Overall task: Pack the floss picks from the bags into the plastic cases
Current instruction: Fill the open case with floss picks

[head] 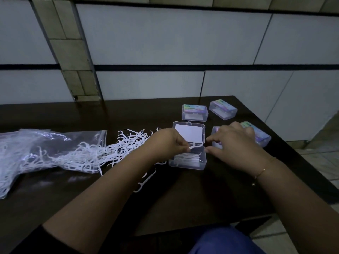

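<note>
An open clear plastic case sits mid-table with several white floss picks in its base and its lid folded back. My left hand pinches a floss pick over the case's rear edge. At the case's right side my right hand rests with fingers spread, thumb and forefinger touching it. A pile of loose floss picks spills from a clear plastic bag on the left.
Closed cases with coloured labels stand behind and to the right; another is partly hidden under my right hand. Two stray picks lie near my left forearm. The dark table ends close on the right.
</note>
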